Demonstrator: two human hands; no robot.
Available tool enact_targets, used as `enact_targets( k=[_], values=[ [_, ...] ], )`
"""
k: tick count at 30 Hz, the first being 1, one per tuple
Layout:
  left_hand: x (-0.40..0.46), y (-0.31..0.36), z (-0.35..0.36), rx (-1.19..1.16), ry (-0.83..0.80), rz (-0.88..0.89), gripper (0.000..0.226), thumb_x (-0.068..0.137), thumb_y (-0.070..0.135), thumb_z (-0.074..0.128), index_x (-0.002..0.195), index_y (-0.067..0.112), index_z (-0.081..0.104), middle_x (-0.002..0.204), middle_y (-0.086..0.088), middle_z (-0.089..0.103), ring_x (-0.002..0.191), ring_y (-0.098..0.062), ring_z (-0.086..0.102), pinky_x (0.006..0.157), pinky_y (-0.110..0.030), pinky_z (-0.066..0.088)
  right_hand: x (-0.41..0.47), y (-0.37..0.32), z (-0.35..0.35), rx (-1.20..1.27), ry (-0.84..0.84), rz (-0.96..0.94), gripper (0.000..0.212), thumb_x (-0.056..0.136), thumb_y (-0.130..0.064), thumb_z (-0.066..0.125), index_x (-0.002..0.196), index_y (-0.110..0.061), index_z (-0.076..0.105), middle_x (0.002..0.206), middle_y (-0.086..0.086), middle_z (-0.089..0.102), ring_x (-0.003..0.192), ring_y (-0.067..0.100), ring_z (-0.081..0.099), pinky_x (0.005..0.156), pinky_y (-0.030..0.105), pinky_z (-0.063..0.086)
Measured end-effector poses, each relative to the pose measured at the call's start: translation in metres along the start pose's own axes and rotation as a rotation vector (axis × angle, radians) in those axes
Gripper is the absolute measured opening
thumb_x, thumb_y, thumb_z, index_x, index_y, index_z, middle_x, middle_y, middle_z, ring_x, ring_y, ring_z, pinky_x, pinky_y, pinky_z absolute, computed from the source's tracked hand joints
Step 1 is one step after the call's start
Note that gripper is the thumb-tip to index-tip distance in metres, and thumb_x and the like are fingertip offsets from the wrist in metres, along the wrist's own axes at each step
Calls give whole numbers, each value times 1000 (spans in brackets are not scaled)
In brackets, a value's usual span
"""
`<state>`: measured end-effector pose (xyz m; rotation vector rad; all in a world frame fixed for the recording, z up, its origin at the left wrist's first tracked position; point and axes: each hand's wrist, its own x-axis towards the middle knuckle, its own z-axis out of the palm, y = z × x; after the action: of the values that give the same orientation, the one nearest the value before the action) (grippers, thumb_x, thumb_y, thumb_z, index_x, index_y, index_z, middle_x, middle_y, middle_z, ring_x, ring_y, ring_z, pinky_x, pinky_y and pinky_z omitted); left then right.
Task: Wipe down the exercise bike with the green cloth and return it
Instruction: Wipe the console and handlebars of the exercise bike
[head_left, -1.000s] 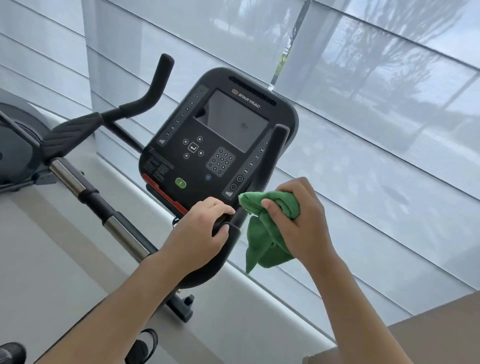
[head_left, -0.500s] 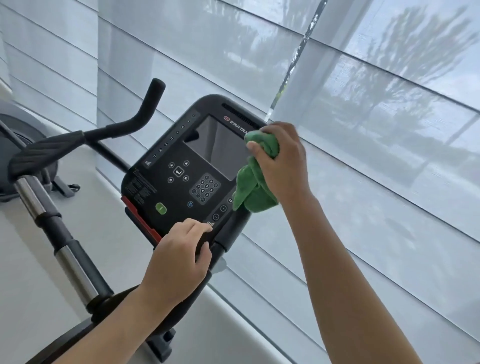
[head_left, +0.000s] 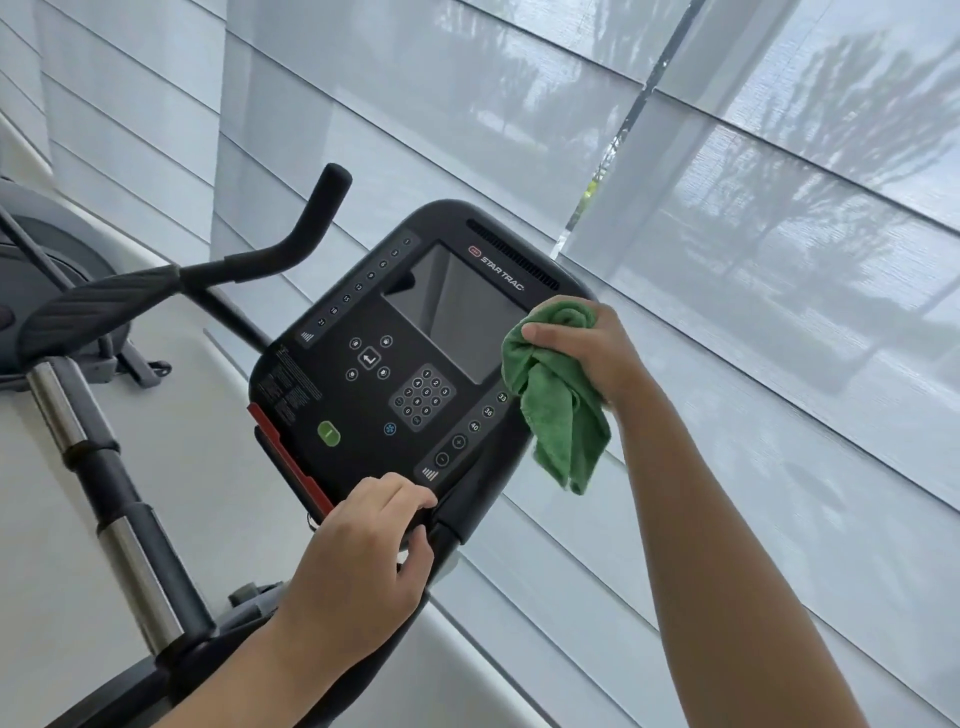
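Head view: one green cloth, bunched in the right hand, against the console right edge, lower than half a second ago. Left hand still grips the one exercise bike by its handlebar.

Pale floor under exercise bike.

Right hand raised, fingers curled, arm extended forward. Left hand lower, fingers bent, thumb tucked under.
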<state>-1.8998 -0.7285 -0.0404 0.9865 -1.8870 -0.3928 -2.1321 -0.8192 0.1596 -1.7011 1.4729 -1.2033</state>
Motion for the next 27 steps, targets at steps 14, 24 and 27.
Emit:
enact_targets(
  k=[14, 24, 27],
  values=[
    [-2, 1, 1, 4, -59, -9, 27, 85, 19, 61, 111, 21, 70, 101, 15, 62, 88, -9, 60, 69, -24, 55, -3, 3, 39, -900, 201, -159, 9, 73, -17, 73, 74, -19, 64, 75, -5, 65, 71, 22, 63, 64, 35, 55],
    [-5, 1, -3, -62, -69, -35, 26, 84, 19, 63, 109, 23, 70, 99, 17, 62, 87, -6, 60, 69, -23, 57, -29, 30, 91, -679, 771, -331, 21, 76, 1, 70, 88, -16, 68, 104, -4, 64, 97, 23, 56, 81, 13, 44],
    [-5, -2, -4, -85, -94, -23, 26, 85, 20, 62, 110, 24, 68, 98, 17, 60, 86, -5, 58, 69, -24, 59, -23, 23, 87, -1182, 625, -289, 14, 75, -6, 72, 84, -13, 65, 98, 1, 60, 93, 29, 51, 69, 39, 51]
  ],
)
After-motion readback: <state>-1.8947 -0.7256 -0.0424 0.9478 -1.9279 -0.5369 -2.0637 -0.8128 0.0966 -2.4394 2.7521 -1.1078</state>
